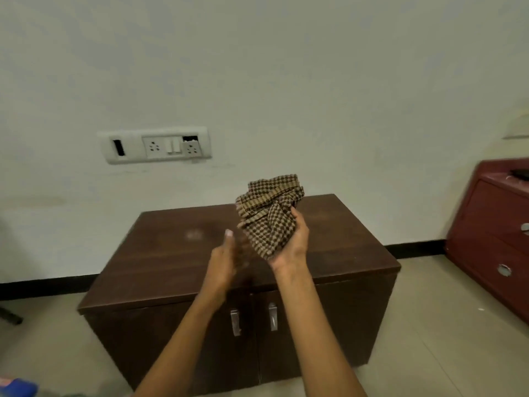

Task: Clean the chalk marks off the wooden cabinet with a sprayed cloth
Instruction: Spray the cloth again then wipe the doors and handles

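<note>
Two hands hover above the wooden cabinet [177,270]: the left hand [221,260], blurred, is spread flat and empty over a pale chalk mark [194,234] on its top; right of it, the right hand [292,239] clutches a bunched checked cloth [267,213].

Cloth held above dark wooden cabinet; one faint chalk mark visible on top.

The cloth [267,216] is brown-and-tan checked with a striped border, bunched and crumpled, gripped from below in the right hand [292,242] above the rear centre of the cabinet top. The cabinet [177,262] is low, dark brown, with two front doors, each with a metal handle, and stands on the floor against the wall. A pale smudged chalk mark [194,234] lies left of centre on the top.
</note>
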